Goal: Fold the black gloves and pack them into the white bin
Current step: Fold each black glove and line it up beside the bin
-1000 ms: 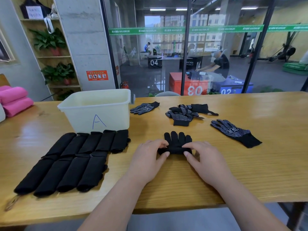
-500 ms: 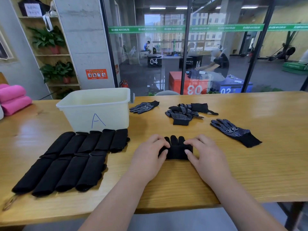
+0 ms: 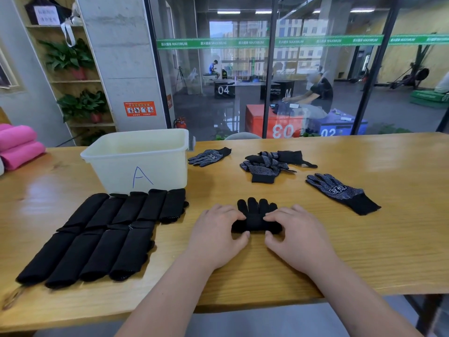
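A black glove lies on the wooden table in front of me, cuff end rolled up toward its fingers, which point away. My left hand grips the roll's left end, my right hand its right end. To the left, several folded black gloves lie in two rows. Behind them stands the white bin marked "A"; I cannot see inside it. Unfolded dotted gloves lie farther back: a single glove, a small pile, and one on the right.
Pink rolled towels sit at the table's far left. A glass wall runs behind the table, with a shelf of potted plants at the back left. The table's front edge is just under my forearms.
My hands have rolled the glove's cuff end farther toward its fingers, so the roll is thicker and less of the glove lies flat.
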